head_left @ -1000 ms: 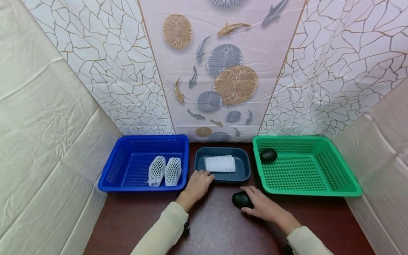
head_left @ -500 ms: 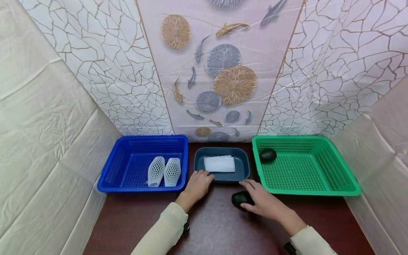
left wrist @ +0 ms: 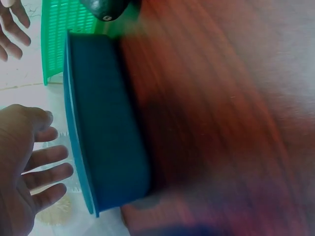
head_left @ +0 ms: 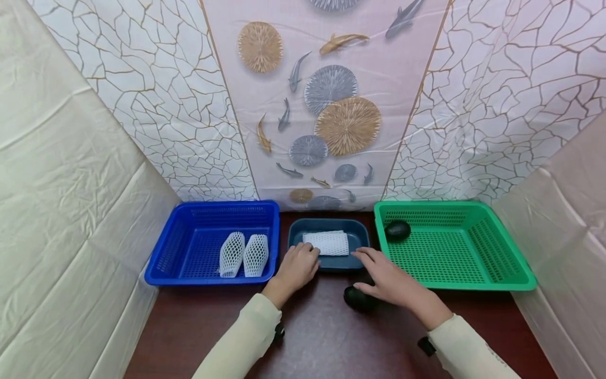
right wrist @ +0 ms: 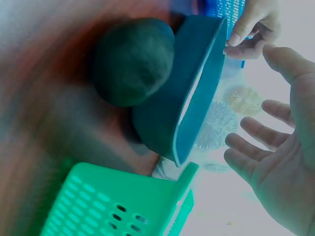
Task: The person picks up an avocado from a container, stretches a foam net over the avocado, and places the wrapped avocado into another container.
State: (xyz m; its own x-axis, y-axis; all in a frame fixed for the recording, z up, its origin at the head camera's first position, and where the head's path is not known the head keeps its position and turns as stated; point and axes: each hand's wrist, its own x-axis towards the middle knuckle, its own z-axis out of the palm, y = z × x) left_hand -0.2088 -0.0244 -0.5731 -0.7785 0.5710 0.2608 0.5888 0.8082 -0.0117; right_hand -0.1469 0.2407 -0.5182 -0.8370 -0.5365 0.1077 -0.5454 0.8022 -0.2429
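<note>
A dark avocado (head_left: pixel 356 299) lies on the table in front of a small blue-grey tray (head_left: pixel 358 237). Folded white foam netting (head_left: pixel 331 243) rests inside that tray. My left hand (head_left: pixel 298 268) is over the tray's near left corner, its fingers loosely bent and holding nothing in the left wrist view. Above the avocado and beside the tray's right end, my right hand (head_left: pixel 390 279) has its fingers spread and apart from the fruit, as the right wrist view shows. The avocado (right wrist: pixel 135 61) appears there in front of the tray (right wrist: pixel 162 113).
On the left stands a blue basket (head_left: pixel 189 280) with two white net-sleeved items (head_left: pixel 232 255) in it. A green basket (head_left: pixel 473 285) on the right holds another avocado (head_left: pixel 397 230). Patterned cloth (head_left: pixel 322 173) hangs behind the containers.
My right hand has let go of the avocado and risen toward the tray's right end. My left hand has moved forward over the tray's edge. The avocado stays on the table.
</note>
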